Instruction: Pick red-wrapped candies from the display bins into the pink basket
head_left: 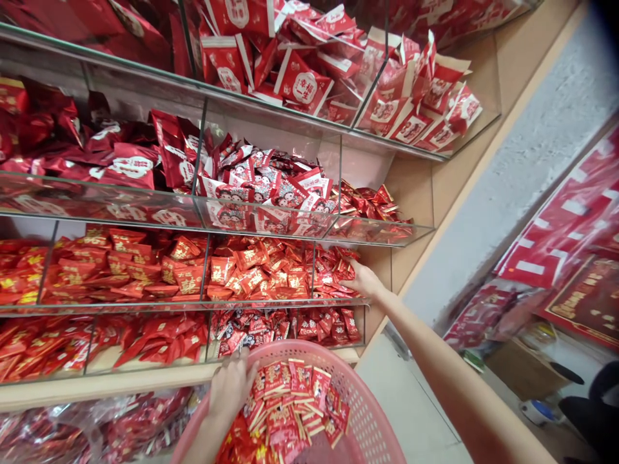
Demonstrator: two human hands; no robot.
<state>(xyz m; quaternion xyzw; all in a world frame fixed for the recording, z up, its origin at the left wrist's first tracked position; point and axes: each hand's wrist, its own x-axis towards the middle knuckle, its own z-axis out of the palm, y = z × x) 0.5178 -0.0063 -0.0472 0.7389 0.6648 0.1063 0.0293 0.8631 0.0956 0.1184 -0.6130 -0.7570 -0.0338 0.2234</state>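
Observation:
A pink perforated plastic basket stands at the bottom middle, below the shelf fronts. My left hand is closed over its left rim. Inside lie many small red packets with cream edges, and red-and-gold packets at the lower left. My right hand reaches into the right end compartment of a lower shelf. Its fingers look apart and touch the small shiny red packets there. Part of the fingertips is lost among the packets.
Clear dividers and front panels split the shelves into bins of red packets. A wooden side panel bounds them at right. Bagged goods lie under the bottom shelf. A cardboard box is on the floor at right.

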